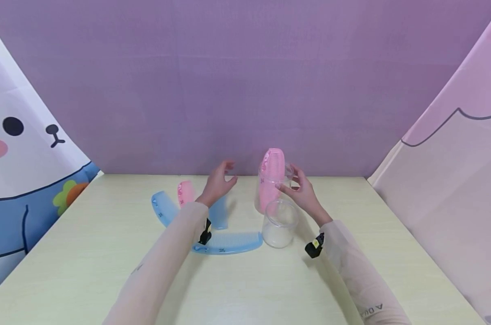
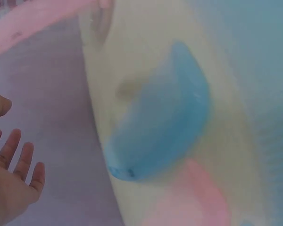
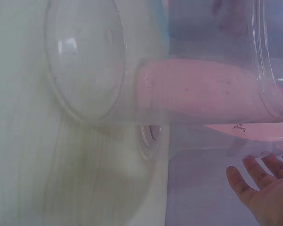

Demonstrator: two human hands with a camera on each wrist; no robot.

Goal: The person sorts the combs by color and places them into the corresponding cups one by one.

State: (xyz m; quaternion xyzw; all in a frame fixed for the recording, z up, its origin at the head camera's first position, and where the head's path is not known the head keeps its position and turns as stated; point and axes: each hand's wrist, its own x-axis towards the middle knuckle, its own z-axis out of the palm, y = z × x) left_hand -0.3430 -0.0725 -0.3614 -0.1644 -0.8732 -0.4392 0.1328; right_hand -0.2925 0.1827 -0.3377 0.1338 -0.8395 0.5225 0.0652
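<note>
My right hand [image 1: 304, 192] is around the upper part of a tall clear jar [image 1: 257, 196], thumb on the near side and fingers at the far right. Pink comb plastic [image 1: 273, 164] stands upright in that jar and sticks out above its rim; the right wrist view shows it through the wall as a pink comb [image 3: 193, 89]. My left hand [image 1: 218, 183] hovers over the table left of the jar, fingers apart and loosely bent, holding nothing. Below it lies a blue comb [image 1: 218, 214], blurred in the left wrist view, partly hidden by the arm in the head view.
A second clear jar [image 1: 279, 232] stands in front of the tall one. A long blue comb [image 1: 233, 243] lies with its end near this jar. Farther left lie another blue comb [image 1: 163, 206] and a pink comb [image 1: 185, 193]. A purple cloth backdrop [image 1: 245, 90] rises behind the table.
</note>
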